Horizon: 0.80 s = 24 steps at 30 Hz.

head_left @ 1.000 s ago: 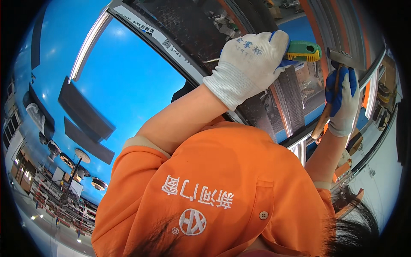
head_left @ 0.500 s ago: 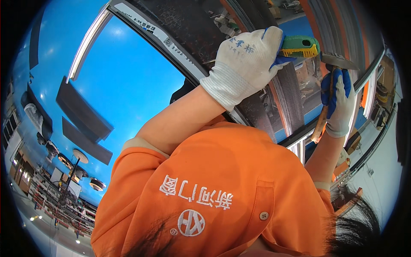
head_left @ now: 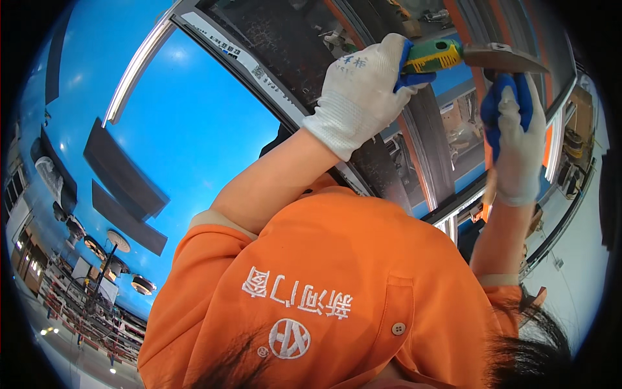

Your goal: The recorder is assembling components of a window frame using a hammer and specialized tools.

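My left hand (head_left: 363,84), in a white glove with blue palm, is closed round a tool's green and yellow handle (head_left: 431,57). The handle's butt, with a hole in it, points right, and the working end is hidden behind the glove. My right hand (head_left: 518,142), gloved the same way, grips a hammer. Its tapered metal head (head_left: 505,59) meets the butt of the green and yellow handle, or lies right beside it. Most of the hammer's shaft is hidden by my fingers. Both hands are over a dark-framed glass panel (head_left: 285,107).
A printed white strip (head_left: 249,61) runs along the panel's left edge. Shelves and tools show through or reflect in the glass. To the left spreads a large blue surface (head_left: 194,123) with dark flat pieces (head_left: 120,168). Racks of long profiles (head_left: 97,311) stand at lower left.
My left hand and the green and yellow handle have shifted slightly left. The hammer head has risen into line with the handle's butt and closed the gap between them.
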Available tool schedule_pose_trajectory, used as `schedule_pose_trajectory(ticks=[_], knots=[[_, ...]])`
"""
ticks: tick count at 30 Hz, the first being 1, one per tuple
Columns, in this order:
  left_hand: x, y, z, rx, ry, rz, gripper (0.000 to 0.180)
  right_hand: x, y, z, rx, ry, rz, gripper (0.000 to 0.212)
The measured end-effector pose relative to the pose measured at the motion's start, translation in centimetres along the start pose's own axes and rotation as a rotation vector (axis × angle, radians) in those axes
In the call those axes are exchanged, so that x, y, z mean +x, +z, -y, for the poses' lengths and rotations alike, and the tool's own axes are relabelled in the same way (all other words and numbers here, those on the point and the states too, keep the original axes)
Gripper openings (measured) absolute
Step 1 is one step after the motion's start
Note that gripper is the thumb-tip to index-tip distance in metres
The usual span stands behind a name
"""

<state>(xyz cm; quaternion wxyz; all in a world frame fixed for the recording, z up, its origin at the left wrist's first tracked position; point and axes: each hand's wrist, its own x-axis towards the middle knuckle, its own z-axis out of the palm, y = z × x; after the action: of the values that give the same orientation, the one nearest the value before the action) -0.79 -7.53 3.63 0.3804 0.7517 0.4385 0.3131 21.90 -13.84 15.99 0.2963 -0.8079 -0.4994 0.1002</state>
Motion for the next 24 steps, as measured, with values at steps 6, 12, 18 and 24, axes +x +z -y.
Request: schedule_pose_trajectory(ticks=[6,12,18,24], knots=[[0.0,0.0,-0.6,-0.004,-0.009,0.054,0.043,5.8,-7.0,-8.1,-0.121,-0.281,0.271,0.055],[0.0,0.7,0.5,0.083,0.088,0.004,0.042,0.1,0.6,0.3,0.110,0.313,0.236,0.052],[0.3,1.0,0.2,0.126,0.019,0.047,0.040,-1.4,4.2,-0.1,-0.012,0.298,0.213,0.049],[-0.2,1.1,0.1,0.154,0.058,0.103,0.038,3.5,-2.9,-5.3,0.444,0.165,0.104,0.046]])
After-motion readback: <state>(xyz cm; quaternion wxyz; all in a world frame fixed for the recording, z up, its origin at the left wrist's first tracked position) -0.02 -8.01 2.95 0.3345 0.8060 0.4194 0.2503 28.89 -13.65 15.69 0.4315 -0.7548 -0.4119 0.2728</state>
